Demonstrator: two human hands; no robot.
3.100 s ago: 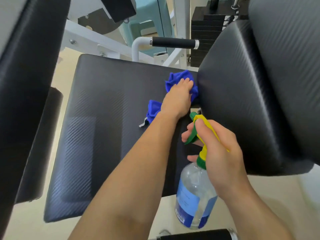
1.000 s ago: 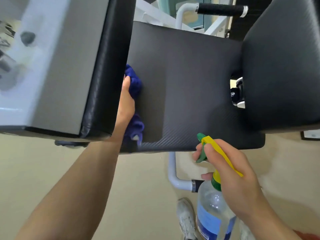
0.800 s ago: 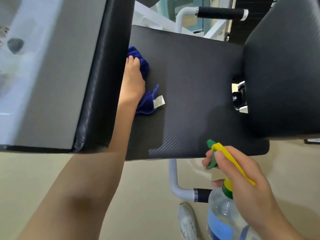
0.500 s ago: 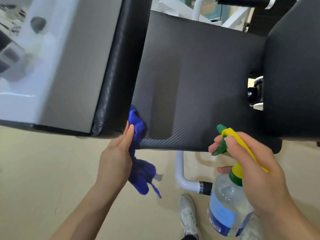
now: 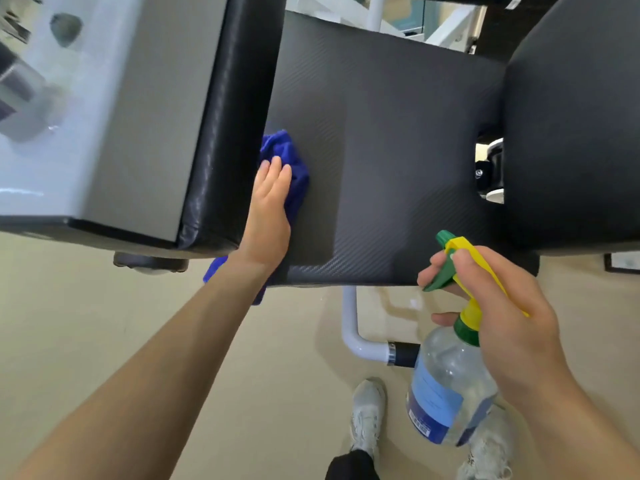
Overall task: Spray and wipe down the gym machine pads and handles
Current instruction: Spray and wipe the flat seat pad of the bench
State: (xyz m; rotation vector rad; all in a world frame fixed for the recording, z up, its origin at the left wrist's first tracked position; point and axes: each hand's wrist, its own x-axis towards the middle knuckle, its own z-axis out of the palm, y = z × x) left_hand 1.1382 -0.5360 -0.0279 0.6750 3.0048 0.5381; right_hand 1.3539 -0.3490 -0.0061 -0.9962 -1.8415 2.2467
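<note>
Pressing flat on a blue cloth (image 5: 287, 157), the left hand (image 5: 268, 209) pins it against the black seat pad (image 5: 398, 150) at the pad's left edge, just beside the tall side pad (image 5: 235, 116). Fingers lie straight and together on top of the cloth — not curled round it — and a tail of cloth (image 5: 216, 271) hangs below the wrist, past the seat's front edge.

The right hand (image 5: 498, 306) is closed round the neck of a spray bottle (image 5: 446, 386), index finger across the green-and-yellow trigger (image 5: 450, 258). The bottle hangs clear of the seat, below and in front of its near right corner, nozzle pointing toward the pad. The hands are well apart, with a bare stretch of seat between them.

Right of the seat stands another black pad (image 5: 571, 116). Beneath the seat a white tube with a black grip (image 5: 403, 355) passes behind the bottle — above the beige floor (image 5: 86, 323) and two white shoes (image 5: 367, 414).
</note>
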